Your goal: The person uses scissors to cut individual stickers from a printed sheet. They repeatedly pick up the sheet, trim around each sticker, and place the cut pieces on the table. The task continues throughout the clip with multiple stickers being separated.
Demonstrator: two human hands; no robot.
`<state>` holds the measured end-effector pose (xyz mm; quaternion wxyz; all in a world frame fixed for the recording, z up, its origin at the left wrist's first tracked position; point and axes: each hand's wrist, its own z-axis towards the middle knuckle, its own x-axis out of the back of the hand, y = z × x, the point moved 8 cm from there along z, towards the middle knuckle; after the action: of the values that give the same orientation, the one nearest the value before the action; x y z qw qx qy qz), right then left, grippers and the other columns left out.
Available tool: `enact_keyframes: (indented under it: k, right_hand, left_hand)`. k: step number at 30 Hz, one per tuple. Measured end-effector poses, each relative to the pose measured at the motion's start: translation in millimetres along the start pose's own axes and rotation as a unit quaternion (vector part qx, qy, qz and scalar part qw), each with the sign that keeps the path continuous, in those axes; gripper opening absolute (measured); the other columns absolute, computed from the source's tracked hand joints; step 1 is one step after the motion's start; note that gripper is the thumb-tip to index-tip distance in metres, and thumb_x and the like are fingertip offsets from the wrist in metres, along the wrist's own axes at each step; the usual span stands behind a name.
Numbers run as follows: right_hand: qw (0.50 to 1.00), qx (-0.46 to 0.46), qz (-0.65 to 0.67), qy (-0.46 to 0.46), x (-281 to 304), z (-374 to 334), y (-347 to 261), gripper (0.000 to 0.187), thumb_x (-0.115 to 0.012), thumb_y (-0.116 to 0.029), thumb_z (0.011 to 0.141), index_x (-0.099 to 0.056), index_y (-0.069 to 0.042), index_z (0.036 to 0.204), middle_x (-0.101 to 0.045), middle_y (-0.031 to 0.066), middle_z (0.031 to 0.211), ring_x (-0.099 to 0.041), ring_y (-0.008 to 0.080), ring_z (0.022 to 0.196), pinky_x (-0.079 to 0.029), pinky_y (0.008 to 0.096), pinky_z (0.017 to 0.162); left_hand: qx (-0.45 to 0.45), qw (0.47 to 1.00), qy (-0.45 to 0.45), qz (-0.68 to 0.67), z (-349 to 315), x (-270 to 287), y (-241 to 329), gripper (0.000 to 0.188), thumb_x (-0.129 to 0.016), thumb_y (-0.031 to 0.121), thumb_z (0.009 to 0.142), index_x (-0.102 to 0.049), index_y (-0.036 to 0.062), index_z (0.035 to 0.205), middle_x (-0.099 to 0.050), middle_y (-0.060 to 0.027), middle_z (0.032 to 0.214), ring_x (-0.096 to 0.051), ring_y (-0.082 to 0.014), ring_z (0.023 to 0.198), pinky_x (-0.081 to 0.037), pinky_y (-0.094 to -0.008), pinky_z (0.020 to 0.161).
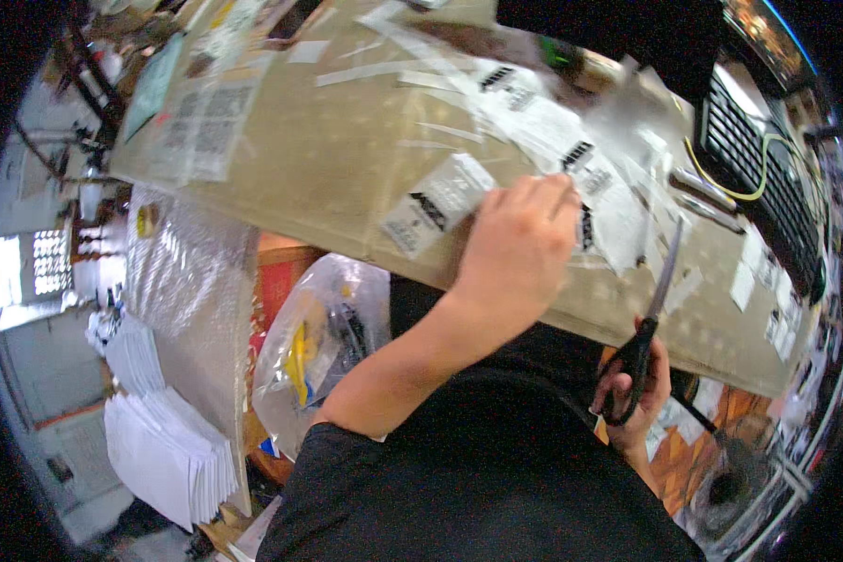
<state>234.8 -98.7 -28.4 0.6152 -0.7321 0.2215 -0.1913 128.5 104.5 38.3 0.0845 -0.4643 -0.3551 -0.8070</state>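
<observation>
My left hand [520, 245] is over the cardboard-brown tabletop, its fingers curled together and pointing away from me. A white printed paper label [438, 208] lies just left of it, with one corner reaching the hand. Beyond the fingertips spreads a row of similar white labels [534, 117]; what the fingertips pinch, if anything, is hidden. Near the table's front edge, my right hand [639, 389] grips black-handled scissors [660, 290] by the finger loops. Their blades point up and away, seemingly together.
Narrow paper strips [365, 71] lie across the table [300, 140]. A black keyboard [759, 159] and a yellowish cable [721, 187] occupy the far right. A clear plastic bag [295, 365] hangs below the left front edge, near stacked white sheets [169, 459].
</observation>
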Motion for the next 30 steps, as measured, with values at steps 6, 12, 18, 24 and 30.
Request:
enact_keyframes:
  k: [6,12,18,24,30]
  right_hand:
    - [1.0,-0.024,-0.015,0.01,-9.2,2.8,-18.8,0.073,-0.07,-0.037,0.077,-0.037,0.0,0.13,-0.055,0.0089,0.08,-0.049,0.011,0.044,-0.039,0.0222,0.034]
    - [0.997,0.048,-0.058,0.028,-1.0,4.8,-17.7,0.071,-0.067,-0.042,0.079,-0.038,0.002,0.126,-0.048,0.0172,0.125,-0.051,0.0122,0.047,-0.039,0.0233,0.035]
    - [1.0,0.013,-0.023,0.008,-16.7,0.6,-29.2,0.067,-0.068,-0.039,0.079,-0.04,0.0,0.126,-0.057,0.0142,0.092,-0.05,0.0133,0.045,-0.041,0.0237,0.036]
    - [0.996,0.042,-0.069,-0.03,-11.1,13.5,-27.1,0.061,-0.069,-0.02,0.079,-0.04,-0.002,0.129,-0.055,0.0077,0.08,-0.05,0.0105,0.053,-0.041,0.0232,0.045]
    - [0.99,0.107,-0.044,-0.079,-26.5,23.6,-49.6,0.064,-0.069,-0.008,0.078,-0.037,-0.005,0.133,-0.054,0.0031,0.077,-0.048,0.0064,0.065,-0.042,0.022,0.059]
  left_hand:
    - [-0.008,0.997,-0.03,0.069,5.6,3.6,7.1,0.022,-0.057,0.01,0.071,-0.061,0.0006,0.09,-0.054,-0.0101,0.107,-0.047,-0.0252,0.103,-0.038,-0.0385,0.083]
    - [-0.023,0.994,-0.043,0.101,9.9,-1.4,8.5,0.016,-0.055,0.009,0.072,-0.062,0.0013,0.084,-0.053,-0.01,0.097,-0.048,-0.0245,0.095,-0.039,-0.0364,0.079]
    - [-0.031,0.997,-0.07,0.01,3.3,6.4,11.5,0.014,-0.056,0.01,0.072,-0.059,0.0014,0.083,-0.056,-0.0129,0.088,-0.054,-0.026,0.086,-0.042,-0.0385,0.076]
    - [-0.018,0.967,-0.156,-0.198,11.2,-0.6,8.5,0.035,-0.063,0.007,0.07,-0.053,-0.0002,0.103,-0.059,-0.0173,0.091,-0.059,-0.0319,0.089,-0.047,-0.0383,0.078]
    - [0.042,0.958,-0.154,-0.237,8.3,9.0,30.4,0.037,-0.055,-0.001,0.073,-0.054,0.0011,0.11,-0.056,-0.0118,0.099,-0.055,-0.022,0.087,-0.043,-0.0303,0.079]
